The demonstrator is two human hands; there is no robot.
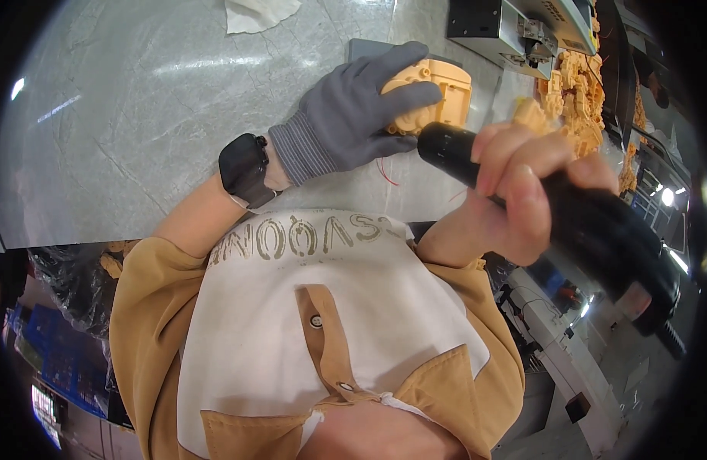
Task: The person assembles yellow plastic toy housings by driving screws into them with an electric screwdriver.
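My left hand [352, 107], in a grey knit glove, is closed around a yellow-orange plastic housing [454, 86] with ribs and a hollow inside. The thumb and fingers grip its near and left sides. Part of a flat grey block [361, 50] shows behind the glove. A thin red wire [388, 176] hangs below the hand. My bare right hand [518, 192] is wrapped around a black electric screwdriver [598, 234]. One end of the tool points toward the housing, close to its lower right; whether they touch, I cannot tell.
Loose yellow-orange plastic parts [575, 100] are heaped at the right. Behind them stands a metal device [495, 34]. A white cloth or paper [261, 12] lies at the far edge of the grey table [139, 146]. A blue crate [66, 349] is at lower left.
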